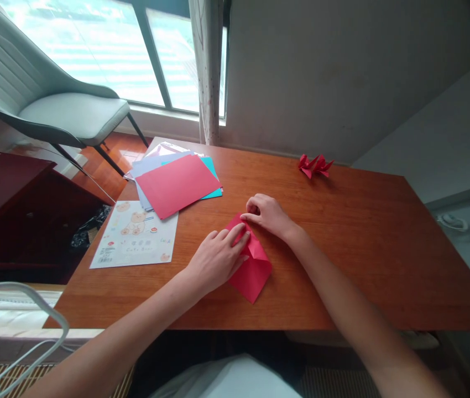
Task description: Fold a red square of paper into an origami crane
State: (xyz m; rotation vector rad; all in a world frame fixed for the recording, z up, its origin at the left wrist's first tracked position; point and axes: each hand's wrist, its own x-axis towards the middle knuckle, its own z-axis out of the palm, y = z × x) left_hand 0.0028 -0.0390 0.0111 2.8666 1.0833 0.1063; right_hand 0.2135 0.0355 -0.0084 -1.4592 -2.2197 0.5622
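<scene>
A partly folded sheet of red origami paper lies on the wooden table in front of me, with raised creases along its right side. My left hand rests over its left part, fingers stretched out and apart, pressing on the paper. At the far tip, my right hand has thumb and forefinger closed on the paper's upper corner, its other fingers curled. Part of the sheet's left side is hidden beneath my left hand.
On the table, loose coloured sheets, a red one on top, lie at the far left. Nearer is a printed bear sheet. Folded red paper figures stand near the wall. A grey chair is by the window.
</scene>
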